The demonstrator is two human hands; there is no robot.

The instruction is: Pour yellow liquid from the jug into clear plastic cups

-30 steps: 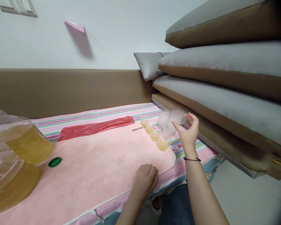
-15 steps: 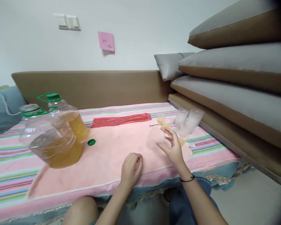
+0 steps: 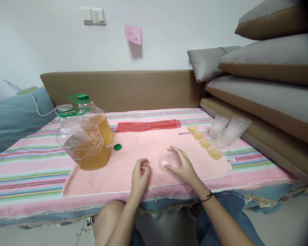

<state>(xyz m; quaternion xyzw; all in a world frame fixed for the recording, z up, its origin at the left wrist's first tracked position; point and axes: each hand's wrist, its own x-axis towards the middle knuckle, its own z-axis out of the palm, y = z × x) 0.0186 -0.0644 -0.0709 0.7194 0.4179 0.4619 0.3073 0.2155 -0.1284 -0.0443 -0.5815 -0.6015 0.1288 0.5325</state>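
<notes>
Head view: right hand [image 3: 183,166] cupped round an empty clear cup [image 3: 166,160] standing on the pink towel [image 3: 133,160], fingers spread about its wall; left hand [image 3: 140,173] just beside it, fingers curled loosely, pinching nothing; open jug [image 3: 80,140] of amber liquid to the left, second capped jug [image 3: 96,118] behind it, green cap [image 3: 117,147] loose on the towel; filled cups [image 3: 207,145] and a leaning stack of empties [image 3: 227,131] to the right. Risk, as I judge it: soft towel under a light cup; a nudge from either hand could tip it.
</notes>
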